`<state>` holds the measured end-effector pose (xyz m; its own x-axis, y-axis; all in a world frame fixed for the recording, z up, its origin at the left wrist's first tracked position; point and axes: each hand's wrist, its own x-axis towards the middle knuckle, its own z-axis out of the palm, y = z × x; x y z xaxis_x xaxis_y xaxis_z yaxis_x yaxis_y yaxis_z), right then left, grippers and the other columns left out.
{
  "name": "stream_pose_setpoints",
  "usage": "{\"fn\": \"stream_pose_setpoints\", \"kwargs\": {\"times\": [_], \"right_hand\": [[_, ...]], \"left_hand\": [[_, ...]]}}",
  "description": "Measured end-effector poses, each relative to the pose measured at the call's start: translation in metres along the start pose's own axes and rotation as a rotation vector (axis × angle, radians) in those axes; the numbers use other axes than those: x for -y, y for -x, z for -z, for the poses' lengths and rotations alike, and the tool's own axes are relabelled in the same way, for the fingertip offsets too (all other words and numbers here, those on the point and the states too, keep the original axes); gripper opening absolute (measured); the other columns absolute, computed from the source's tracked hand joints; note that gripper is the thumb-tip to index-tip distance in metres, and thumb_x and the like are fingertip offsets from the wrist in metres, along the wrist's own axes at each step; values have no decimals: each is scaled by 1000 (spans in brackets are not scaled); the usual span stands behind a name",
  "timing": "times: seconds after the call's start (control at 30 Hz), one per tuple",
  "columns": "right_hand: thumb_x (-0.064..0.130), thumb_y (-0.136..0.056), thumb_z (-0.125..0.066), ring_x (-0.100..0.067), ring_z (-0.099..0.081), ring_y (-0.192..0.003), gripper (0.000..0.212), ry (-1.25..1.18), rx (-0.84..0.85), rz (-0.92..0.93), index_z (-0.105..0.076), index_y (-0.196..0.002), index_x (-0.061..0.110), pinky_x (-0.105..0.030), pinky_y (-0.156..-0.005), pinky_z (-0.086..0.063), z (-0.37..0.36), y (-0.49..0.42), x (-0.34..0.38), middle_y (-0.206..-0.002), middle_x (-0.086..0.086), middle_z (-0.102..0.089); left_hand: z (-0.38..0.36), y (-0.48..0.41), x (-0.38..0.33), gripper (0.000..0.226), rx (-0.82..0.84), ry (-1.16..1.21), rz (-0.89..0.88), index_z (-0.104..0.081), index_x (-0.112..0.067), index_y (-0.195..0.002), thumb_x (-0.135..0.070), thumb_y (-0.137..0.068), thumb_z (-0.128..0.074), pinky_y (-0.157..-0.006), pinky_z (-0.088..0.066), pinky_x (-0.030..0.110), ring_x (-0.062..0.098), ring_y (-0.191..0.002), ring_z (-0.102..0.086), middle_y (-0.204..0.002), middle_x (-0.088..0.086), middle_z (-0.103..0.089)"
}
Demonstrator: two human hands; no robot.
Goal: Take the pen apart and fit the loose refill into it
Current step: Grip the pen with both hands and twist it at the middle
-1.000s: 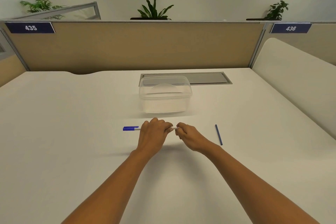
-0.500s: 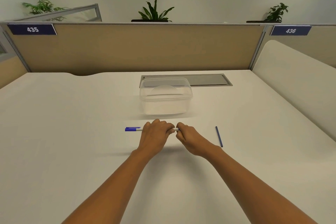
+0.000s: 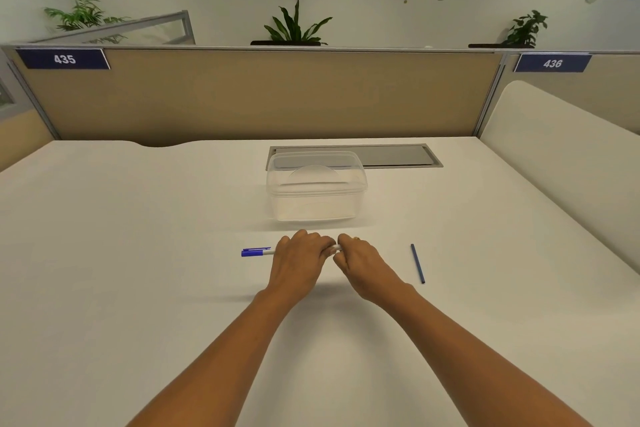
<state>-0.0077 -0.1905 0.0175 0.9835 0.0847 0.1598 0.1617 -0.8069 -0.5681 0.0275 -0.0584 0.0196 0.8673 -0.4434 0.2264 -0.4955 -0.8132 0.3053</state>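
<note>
The white bench [image 3: 138,270] carries a clear lidded box [image 3: 317,185] just beyond the hands. The left hand [image 3: 299,262] wraps around the pen [image 3: 258,251], steadying its barrel, while the right hand [image 3: 360,265] pinches the opposite end, probably to twist it off. The loose refill [image 3: 417,263] lies right of the right hand, within easy reach.
</note>
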Motion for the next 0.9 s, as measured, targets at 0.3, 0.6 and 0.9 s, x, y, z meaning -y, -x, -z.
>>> {"fn": "stream_pose_setpoints", "kwargs": {"times": [0.3,0.6,0.9], "right_hand": [[17,-96,-32,-23,-31,-69,21,29,-27,-35,-34,-77,9,-31,-56,-13,-3,-2,3,-59,2,-31],[16,-96,-32,-22,-31,-66,34,26,-46,-64,-25,-63,18,-31,-56,-12,-5,-4,4,-58,3,-31],[10,-93,-33,-17,-28,-62,19,-115,-12,-49,-35,-74,9,-27,-53,-23,-1,0,2,-59,1,-33]], "left_hand": [[0,0,-2,30,-22,7,7,-61,-24,-105,-33,-98,-33,-77,-36,33,19,-93,-52,-95,-1,-67],[-2,0,-5,29,-34,-2,17,-60,-25,-106,-30,-98,-32,-77,-36,31,18,-93,-52,-96,-1,-67],[-1,-1,0,31,-32,-47,-4,-60,-27,-105,-36,-98,-31,-74,-34,32,19,-91,-51,-92,-2,-67]]}}
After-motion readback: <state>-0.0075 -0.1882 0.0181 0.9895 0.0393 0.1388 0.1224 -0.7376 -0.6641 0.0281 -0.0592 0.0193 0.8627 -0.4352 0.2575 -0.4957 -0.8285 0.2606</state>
